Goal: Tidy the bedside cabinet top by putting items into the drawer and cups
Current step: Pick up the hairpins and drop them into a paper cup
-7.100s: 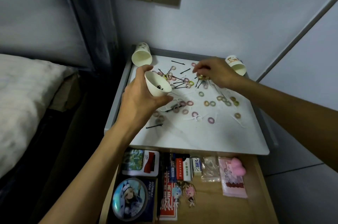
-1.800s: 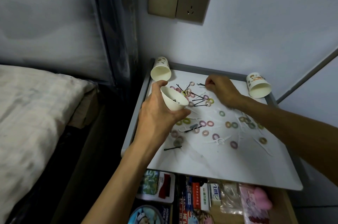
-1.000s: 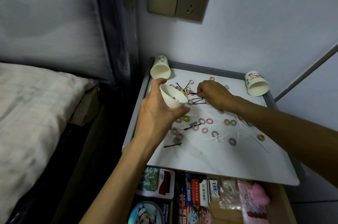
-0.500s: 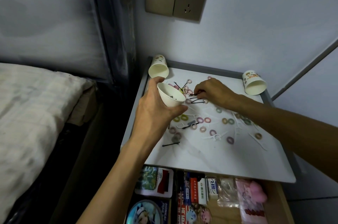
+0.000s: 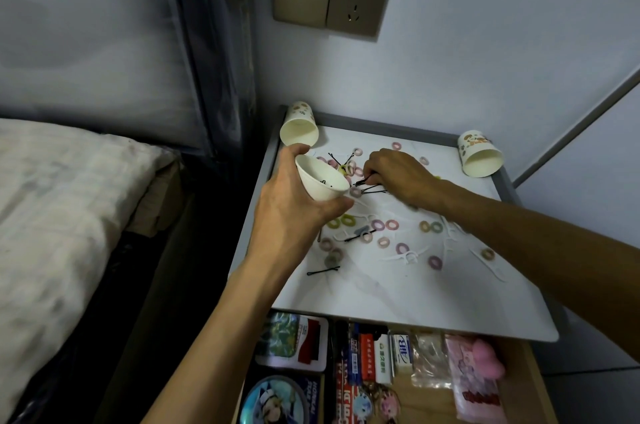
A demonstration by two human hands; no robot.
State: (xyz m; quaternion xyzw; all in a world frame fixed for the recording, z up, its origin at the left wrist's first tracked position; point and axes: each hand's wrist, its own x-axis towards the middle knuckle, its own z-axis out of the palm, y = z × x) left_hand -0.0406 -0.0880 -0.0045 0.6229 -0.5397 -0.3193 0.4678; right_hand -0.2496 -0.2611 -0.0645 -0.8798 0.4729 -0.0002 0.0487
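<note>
Head camera looks down on the white cabinet top, and I see both bare hands working near its back left part. The left hand grips a small paper cup, thumb on the near side and fingers curled round the far side, holding it tilted above the surface with its mouth turned toward the right hand. A few dark pins show inside the cup. The right hand is knuckles-up with its fingers curled down, the tips pinching a small bunch of black bobby pins just beside the cup's rim; I cannot tell whether the pins are lifted clear of the surface.

Coloured hair rings lie scattered across the middle of the top, with white floss picks among them. One single bobby pin lies apart, near the left wrist. A second cup lies on its side in the back left corner, mouth toward me, and a third cup lies likewise in the back right corner.

Below the top, the drawer stands pulled out, holding a round tin, small boxes and a pink soft item. A bed sits to the left, and a wall socket is above the cabinet.
</note>
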